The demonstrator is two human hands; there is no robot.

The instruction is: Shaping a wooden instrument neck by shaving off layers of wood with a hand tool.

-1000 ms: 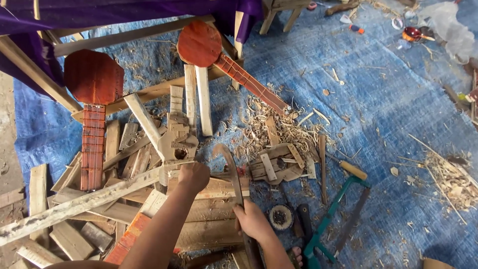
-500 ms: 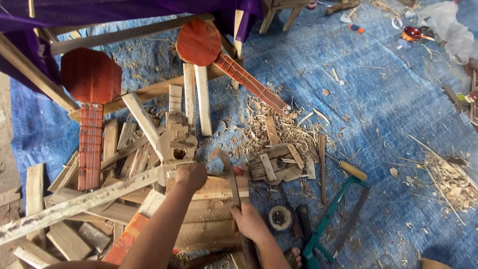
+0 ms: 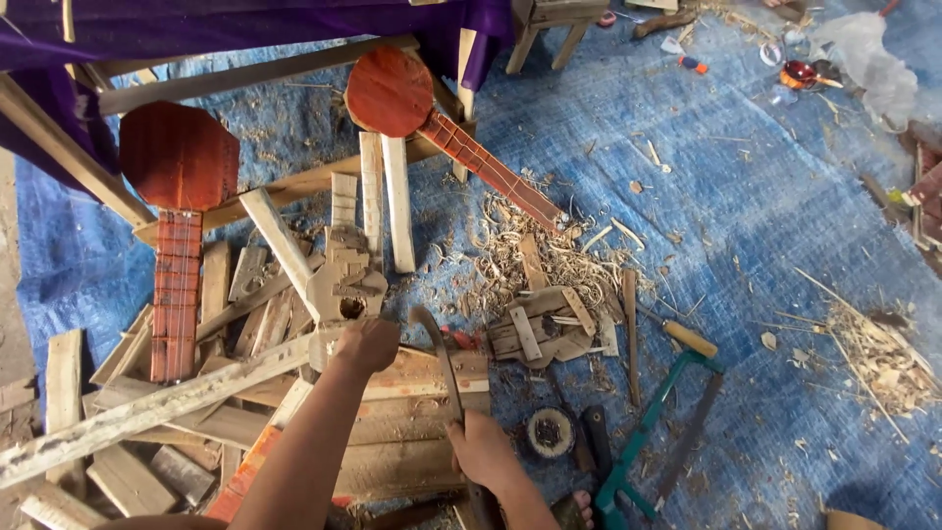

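Note:
My left hand [image 3: 365, 345] grips the lower end of a pale, unfinished carved wooden instrument body [image 3: 343, 280], which stands on a stack of wooden boards [image 3: 412, 417]. My right hand [image 3: 481, 451] is closed around the handle of a long, curved dark blade [image 3: 442, 358]. The blade points away from me and lies just right of my left hand, over the boards. Both forearms reach in from the bottom edge.
Two red-brown small guitars lie on the scrap wood: an octagonal one [image 3: 179, 157] and a round one [image 3: 391, 90]. On the blue tarp [image 3: 746, 226] are wood shavings [image 3: 535, 245], a green-framed hacksaw [image 3: 643, 437], a yellow-handled chisel [image 3: 687, 339] and a round tin [image 3: 549, 432]. A long pale plank [image 3: 147, 407] crosses the left side.
My right hand has drawn the blade slightly back toward me and to the left. My left hand has stayed on the carved piece, shifting a little left.

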